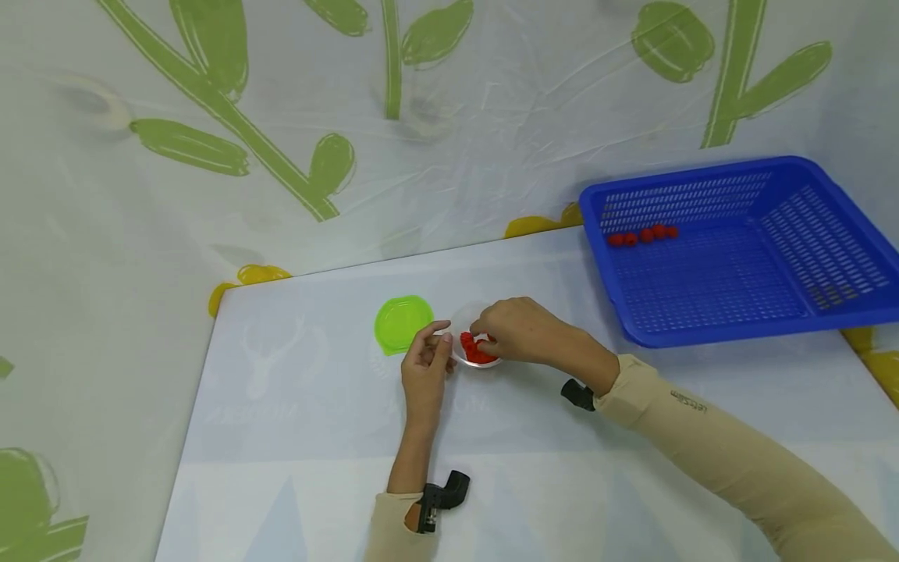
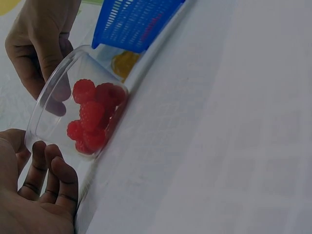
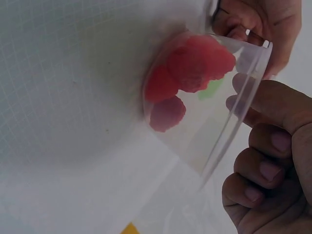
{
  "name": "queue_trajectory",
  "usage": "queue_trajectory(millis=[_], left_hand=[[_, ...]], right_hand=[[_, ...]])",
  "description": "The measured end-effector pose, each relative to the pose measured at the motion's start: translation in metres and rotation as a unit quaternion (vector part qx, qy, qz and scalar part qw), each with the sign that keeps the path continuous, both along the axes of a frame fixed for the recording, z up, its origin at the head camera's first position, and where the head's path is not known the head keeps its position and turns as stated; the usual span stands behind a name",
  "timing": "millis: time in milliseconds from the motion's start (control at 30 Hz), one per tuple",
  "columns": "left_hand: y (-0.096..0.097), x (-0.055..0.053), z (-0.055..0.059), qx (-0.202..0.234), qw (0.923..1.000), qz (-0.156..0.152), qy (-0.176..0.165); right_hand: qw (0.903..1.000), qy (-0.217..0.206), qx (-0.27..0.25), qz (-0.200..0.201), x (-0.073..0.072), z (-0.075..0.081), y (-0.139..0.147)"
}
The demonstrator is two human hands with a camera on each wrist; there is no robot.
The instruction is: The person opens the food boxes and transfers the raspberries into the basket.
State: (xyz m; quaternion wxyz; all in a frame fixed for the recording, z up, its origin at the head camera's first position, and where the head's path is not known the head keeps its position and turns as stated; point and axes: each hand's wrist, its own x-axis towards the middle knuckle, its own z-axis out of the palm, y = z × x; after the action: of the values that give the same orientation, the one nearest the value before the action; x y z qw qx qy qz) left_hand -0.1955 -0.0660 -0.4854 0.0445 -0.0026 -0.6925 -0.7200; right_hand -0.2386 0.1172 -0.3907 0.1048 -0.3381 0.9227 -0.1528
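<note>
A clear plastic bowl (image 2: 63,114) stands on the table with several red raspberries (image 2: 92,114) lying at its bottom. My left hand (image 1: 426,367) holds the near-left side of the bowl by its rim, thumb and fingers about the edge. From the right, my right hand (image 1: 527,332) reaches over the rim. Its thumb and forefinger dip inside the bowl above the raspberries, with nothing seen between them; the other fingers (image 3: 268,170) are curled outside the rim. A bright green lid (image 1: 403,324) lies flat just behind and left of my left hand.
At the back right stands a large blue plastic basket (image 1: 702,320) with slotted walls. Several red raspberries (image 1: 646,235) lie in a row along its left back corner. A wall covering with green leaf prints (image 1: 211,86) rises behind the white table (image 1: 295,406).
</note>
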Motion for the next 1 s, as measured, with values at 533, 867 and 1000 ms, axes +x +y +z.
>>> queue_trajectory(millis=[533, 867, 1000], left_hand=[[0.003, 0.007, 0.027, 0.005, 0.9999, -0.006, 0.007], [0.004, 0.007, 0.027, 0.008, 0.9999, -0.007, 0.002], [0.003, 0.006, 0.027, 0.006, 1.0000, -0.004, 0.005]], right_hand=[[0.9994, -0.006, 0.033, -0.004, -0.006, -0.012, -0.015], [0.9996, 0.005, 0.029, 0.001, -0.007, -0.017, -0.013], [0.9995, 0.023, 0.019, 0.002, -0.007, -0.016, -0.011]])
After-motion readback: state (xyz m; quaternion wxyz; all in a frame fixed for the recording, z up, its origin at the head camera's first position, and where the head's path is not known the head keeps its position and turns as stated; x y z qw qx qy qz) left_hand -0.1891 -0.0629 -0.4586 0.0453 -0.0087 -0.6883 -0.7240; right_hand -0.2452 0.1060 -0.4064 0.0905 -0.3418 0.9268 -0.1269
